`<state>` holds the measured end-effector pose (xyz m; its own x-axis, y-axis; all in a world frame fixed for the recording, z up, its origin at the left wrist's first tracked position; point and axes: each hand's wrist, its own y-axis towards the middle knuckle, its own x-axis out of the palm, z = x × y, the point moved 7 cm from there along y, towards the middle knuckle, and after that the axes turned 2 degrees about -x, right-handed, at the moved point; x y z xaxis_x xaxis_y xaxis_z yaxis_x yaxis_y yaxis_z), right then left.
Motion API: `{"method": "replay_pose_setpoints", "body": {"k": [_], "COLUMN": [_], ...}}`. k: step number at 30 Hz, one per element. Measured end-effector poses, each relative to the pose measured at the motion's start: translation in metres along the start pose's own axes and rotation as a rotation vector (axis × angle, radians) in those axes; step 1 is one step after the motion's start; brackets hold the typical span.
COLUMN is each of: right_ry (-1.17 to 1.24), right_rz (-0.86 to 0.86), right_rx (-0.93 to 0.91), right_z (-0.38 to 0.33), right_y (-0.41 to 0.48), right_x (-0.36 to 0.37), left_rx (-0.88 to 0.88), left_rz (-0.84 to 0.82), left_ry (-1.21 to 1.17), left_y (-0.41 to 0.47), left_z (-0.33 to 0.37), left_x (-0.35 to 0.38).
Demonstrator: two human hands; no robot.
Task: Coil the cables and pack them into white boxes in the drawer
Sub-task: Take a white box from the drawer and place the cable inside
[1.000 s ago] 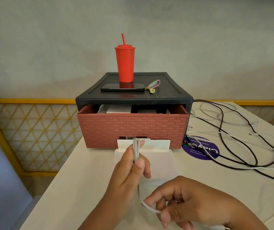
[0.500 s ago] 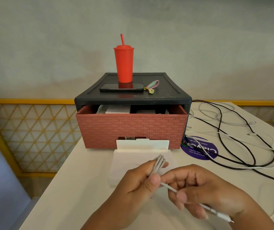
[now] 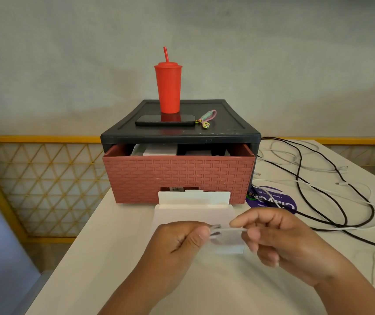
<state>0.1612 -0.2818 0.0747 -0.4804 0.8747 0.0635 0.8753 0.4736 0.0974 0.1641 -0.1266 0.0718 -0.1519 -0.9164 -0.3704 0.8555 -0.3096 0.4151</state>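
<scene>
Right now the left grip (image 3: 177, 244) is pinching a folded bundle of white cable (image 3: 229, 229) between thumb and curled fingers, while the right grip (image 3: 279, 242) is pinching the strand running out of it. Both are hovering over the open white box (image 3: 193, 197), which is lying on the surface (image 3: 118, 246) just in front of the partly open red drawer (image 3: 177, 176). Loose cables (image 3: 307, 178) are sprawling to the right.
</scene>
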Motion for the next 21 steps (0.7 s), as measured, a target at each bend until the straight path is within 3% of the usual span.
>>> {"method": "replay_pose_setpoints", "body": {"k": [3, 9, 12, 16, 21], "right_ry": [-0.167, -0.515, -0.279, 0.056, 0.144], "right_rz": [0.103, 0.215, 0.296, 0.237, 0.245], "right_rx": [-0.062, -0.131, -0.196, -0.213, -0.162], "right_z": [-0.007, -0.002, -0.004, 0.004, 0.011], "right_y": [0.000, 0.008, 0.009, 0.013, 0.015], "right_x": [-0.007, -0.001, -0.001, 0.012, 0.014], "left_rx": [-0.056, -0.238, -0.264, -0.353, -0.442], "left_rz": [0.117, 0.140, 0.107, 0.101, 0.147], "left_ry": [-0.135, -0.550, -0.708, -0.856, -0.900], "left_y": [0.000, 0.000, 0.000, 0.000, -0.001], "left_z": [0.000, -0.011, -0.011, -0.015, -0.016], "left_x": [-0.008, 0.002, 0.011, 0.019, 0.019]}}
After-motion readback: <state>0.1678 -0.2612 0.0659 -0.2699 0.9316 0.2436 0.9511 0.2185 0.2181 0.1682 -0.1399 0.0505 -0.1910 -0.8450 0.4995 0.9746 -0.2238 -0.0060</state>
